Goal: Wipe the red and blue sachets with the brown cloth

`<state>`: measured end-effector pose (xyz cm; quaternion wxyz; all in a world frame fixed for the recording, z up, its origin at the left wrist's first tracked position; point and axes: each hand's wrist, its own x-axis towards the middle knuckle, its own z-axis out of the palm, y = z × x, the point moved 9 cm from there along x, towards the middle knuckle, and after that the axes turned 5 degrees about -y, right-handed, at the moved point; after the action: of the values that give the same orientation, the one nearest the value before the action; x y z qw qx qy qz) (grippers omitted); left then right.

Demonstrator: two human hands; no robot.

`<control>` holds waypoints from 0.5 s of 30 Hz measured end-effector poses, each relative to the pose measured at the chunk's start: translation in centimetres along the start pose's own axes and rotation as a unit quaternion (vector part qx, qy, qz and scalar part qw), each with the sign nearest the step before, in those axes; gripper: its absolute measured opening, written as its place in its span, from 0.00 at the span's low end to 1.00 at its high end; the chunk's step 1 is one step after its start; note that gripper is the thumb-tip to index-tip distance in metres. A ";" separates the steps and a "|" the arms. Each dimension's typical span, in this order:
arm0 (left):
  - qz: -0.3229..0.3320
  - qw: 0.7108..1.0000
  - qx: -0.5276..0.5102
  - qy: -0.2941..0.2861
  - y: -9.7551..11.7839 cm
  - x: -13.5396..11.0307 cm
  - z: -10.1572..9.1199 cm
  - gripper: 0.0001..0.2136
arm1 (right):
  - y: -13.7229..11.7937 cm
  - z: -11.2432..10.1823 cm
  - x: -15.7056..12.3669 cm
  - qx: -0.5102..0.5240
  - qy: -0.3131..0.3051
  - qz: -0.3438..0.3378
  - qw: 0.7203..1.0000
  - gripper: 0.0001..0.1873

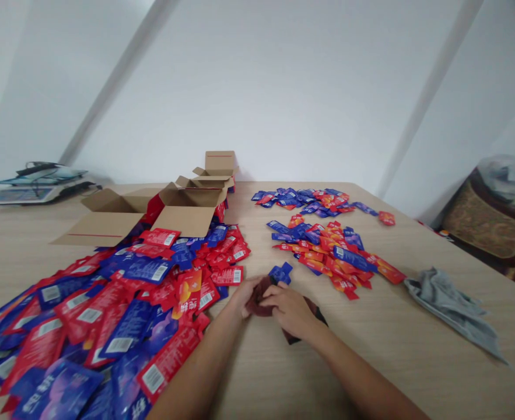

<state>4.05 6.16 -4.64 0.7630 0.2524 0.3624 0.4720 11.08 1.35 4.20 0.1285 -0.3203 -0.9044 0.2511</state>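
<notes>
At the middle of the table, my left hand [245, 296] is curled around one end of a soft dark maroon piece with black edges [291, 336]. My right hand [289, 309] lies over the same piece, its fingers bent into the part by my left hand. Part of the maroon piece shows past the right wrist; the rest is hidden under my hands, so its kind is unclear. Just beyond my fingers lies a small blue packet [284, 272]. A large heap of red and blue packets [121, 303] spreads to the left of my left hand.
Open cardboard boxes [187, 219] stand in a row behind the heap. Two smaller packet piles [327, 248] [305, 199] lie right of centre. A grey cloth [450, 303] is at the right, and a flat scale-like device [38, 189] at the far left. A patterned chair [485, 216] stands beyond the table's right edge.
</notes>
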 end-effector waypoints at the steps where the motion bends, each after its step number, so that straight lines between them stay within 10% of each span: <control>1: 0.013 1.000 -0.008 0.016 0.3 0.0 -0.1 0.08 | 0.3 0.4 0.0 0.053 -0.029 -0.013 0.998 0.24; 4: 0.027 0.999 -0.040 0.002 1.0 -0.2 0.7 0.12 | 1.4 0.7 -0.4 0.214 -0.102 -0.055 0.970 0.22; 8: -0.001 0.997 -0.048 -0.053 1.0 -0.4 2.0 0.13 | 6.2 -3.8 -0.7 0.277 0.059 0.005 0.959 0.24; 12: -0.049 0.992 -0.066 -0.100 0.1 -0.4 3.0 0.17 | 8.7 -5.8 -1.4 0.126 0.199 0.106 0.966 0.29; 15: -0.041 0.988 -0.117 -0.094 0.0 -0.2 3.1 0.18 | 6.8 -3.6 -0.5 -0.066 0.148 0.142 0.977 0.32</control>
<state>6.45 5.83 -2.73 0.8364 0.1896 0.2417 0.4540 16.42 6.91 3.53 0.2021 -0.4864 -0.8355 0.1564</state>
